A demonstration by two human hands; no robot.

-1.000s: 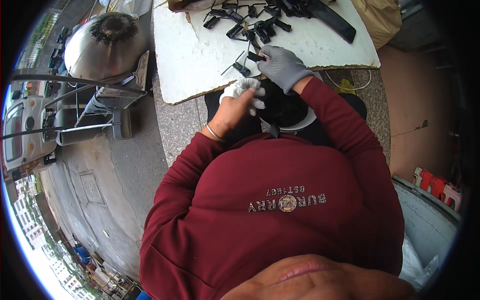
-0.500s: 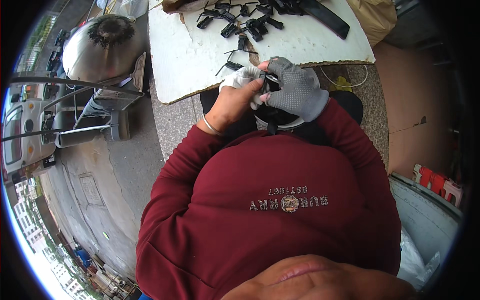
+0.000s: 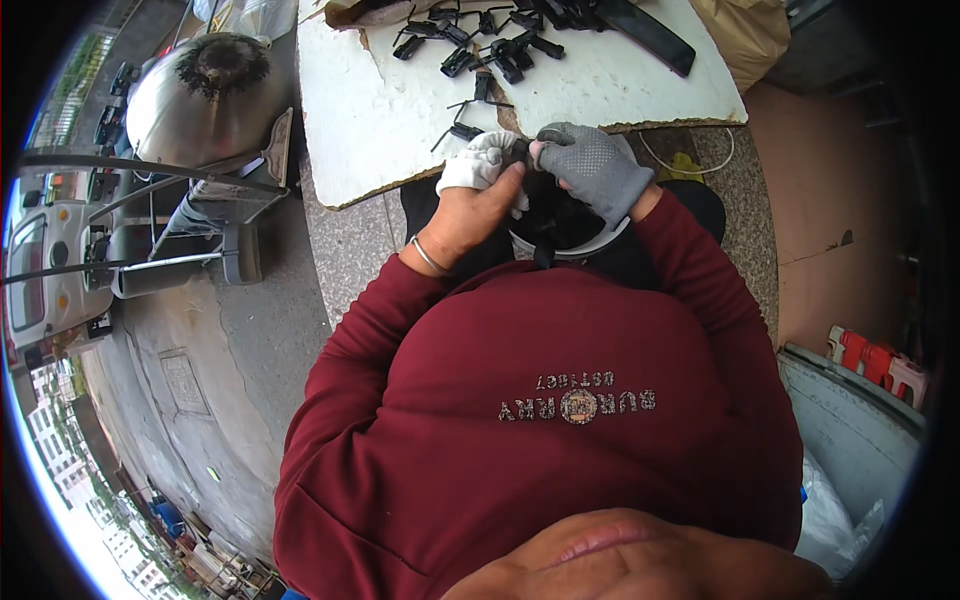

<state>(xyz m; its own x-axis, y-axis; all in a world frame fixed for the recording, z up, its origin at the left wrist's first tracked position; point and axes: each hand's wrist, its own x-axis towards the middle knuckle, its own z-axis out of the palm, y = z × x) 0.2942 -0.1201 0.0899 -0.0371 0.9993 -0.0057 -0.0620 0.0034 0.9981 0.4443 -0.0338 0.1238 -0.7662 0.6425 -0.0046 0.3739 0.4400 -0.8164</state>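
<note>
Right hand [image 3: 603, 172] has come in from over the table [image 3: 400, 120] to the left hand [image 3: 478, 190]. Left pinches a black clip [image 3: 519, 149] by the table's near edge; right curled close, can't tell if gripping. Looks like two-handed clip work; next move calls for steady left pinch.

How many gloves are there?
2. One white glove is around the fingers of the left hand, with the thumb bare; one grey glove is on the right hand. Others may be hidden.
</note>
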